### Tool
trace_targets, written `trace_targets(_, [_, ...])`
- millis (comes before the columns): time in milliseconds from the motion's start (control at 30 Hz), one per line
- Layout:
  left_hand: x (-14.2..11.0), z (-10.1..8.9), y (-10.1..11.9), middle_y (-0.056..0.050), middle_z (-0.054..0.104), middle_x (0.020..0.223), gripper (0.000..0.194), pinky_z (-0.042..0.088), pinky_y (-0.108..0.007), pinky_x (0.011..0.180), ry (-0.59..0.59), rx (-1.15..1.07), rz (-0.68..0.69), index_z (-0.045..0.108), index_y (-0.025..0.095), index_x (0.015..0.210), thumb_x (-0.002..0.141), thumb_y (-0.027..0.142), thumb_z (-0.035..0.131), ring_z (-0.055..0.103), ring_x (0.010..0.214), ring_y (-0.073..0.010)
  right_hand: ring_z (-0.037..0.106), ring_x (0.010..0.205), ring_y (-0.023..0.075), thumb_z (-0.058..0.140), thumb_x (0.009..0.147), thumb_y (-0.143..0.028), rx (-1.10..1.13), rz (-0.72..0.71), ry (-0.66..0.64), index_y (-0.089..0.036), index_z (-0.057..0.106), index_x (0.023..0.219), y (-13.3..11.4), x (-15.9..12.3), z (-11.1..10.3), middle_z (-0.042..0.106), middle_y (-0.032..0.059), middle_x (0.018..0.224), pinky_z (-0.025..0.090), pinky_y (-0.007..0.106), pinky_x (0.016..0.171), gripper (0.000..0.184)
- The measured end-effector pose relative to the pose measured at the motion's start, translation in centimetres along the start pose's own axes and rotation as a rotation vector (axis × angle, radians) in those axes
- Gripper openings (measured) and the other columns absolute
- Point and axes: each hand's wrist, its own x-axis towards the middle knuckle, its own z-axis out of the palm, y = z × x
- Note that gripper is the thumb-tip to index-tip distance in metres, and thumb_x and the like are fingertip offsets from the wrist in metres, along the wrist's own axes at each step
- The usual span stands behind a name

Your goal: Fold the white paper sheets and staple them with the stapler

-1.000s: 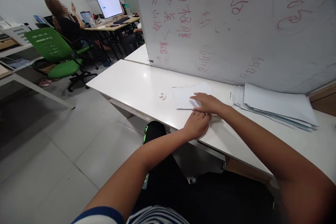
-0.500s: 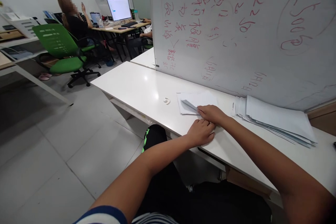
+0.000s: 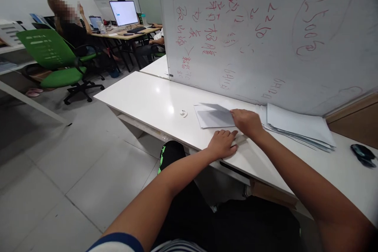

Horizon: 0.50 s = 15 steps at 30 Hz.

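My right hand point(image 3: 247, 122) pinches the near right edge of a white sheet of paper point(image 3: 217, 107), which is raised and tilted. Beneath that sheet, more white paper point(image 3: 203, 123) lies flat on the desk, partly in its shadow. My left hand point(image 3: 223, 144) rests palm down near the desk's front edge, fingers spread, just short of the paper. A pale narrow strip point(image 3: 241, 140) shows beside the left fingers; I cannot make out what it is. Left of the paper lies a small white curled item point(image 3: 183, 113), apart from both hands.
A whiteboard point(image 3: 218, 47) with red writing stands along the back of the white desk point(image 3: 132, 90). A paper stack point(image 3: 298, 126) lies to the right, with a dark glossy object point(image 3: 363, 154) farther right. Beyond are a green chair point(image 3: 47, 51) and a seated person point(image 3: 71, 27).
My right hand has gone from lying on the paper to gripping a sheet and lifting it up toward the right. My left hand stays near the desk edge. The view has shifted slightly.
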Motion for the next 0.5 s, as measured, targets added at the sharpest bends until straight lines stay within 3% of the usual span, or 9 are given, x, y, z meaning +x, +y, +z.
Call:
trace_targets(133, [-0.1, -0.1, -0.1, -0.010, 0.059, 0.112, 0.063, 0.039, -0.038, 0.087, -0.007, -0.038, -0.004, 0.036, 0.017, 0.137, 0.085, 0.050, 0.050, 0.052, 0.103, -0.0274, 0.066, 0.079, 0.0188, 0.042, 0.093, -0.026, -0.077, 0.055, 0.263, -0.011, 0.067, 0.100, 3.3, -3.5, -4.5, 0.071, 0.0105, 0.087, 0.040, 0.026, 0.063, 0.030])
trace_targets(267, [0.1, -0.1, -0.3, -0.010, 0.059, 0.110, 0.057, 0.039, -0.038, 0.088, -0.017, -0.051, -0.009, 0.039, 0.017, 0.135, 0.086, 0.045, 0.051, 0.052, 0.104, -0.0267, 0.067, 0.088, 0.0169, 0.052, 0.089, -0.024, -0.229, 0.010, 0.370, -0.014, 0.066, 0.107, 5.6, -11.2, -8.8, 0.072, 0.0065, 0.097, 0.043, 0.024, 0.065, 0.025])
trace_targets(367, [0.4, 0.1, -0.5, -0.010, 0.060, 0.110, 0.055, 0.039, -0.037, 0.089, -0.020, -0.068, -0.006, 0.041, 0.018, 0.134, 0.086, 0.044, 0.052, 0.053, 0.105, -0.0257, 0.065, 0.094, 0.0191, 0.049, 0.091, -0.025, -0.264, 0.112, 0.202, -0.013, 0.065, 0.111, 5.7, -17.4, -9.7, 0.071, 0.0087, 0.103, 0.045, 0.026, 0.073, 0.028])
trace_targets(500, [0.4, 0.2, -0.7, -0.009, 0.063, 0.105, 0.055, 0.042, -0.036, 0.085, 0.020, -0.155, 0.005, 0.044, 0.017, 0.131, 0.087, 0.049, 0.052, 0.057, 0.099, -0.0239, 0.063, 0.099, 0.0213, 0.041, 0.093, -0.022, -0.130, 0.220, -0.117, -0.013, 0.066, 0.108, 3.3, -23.1, -7.7, 0.069, 0.0119, 0.109, 0.046, 0.029, 0.082, 0.031])
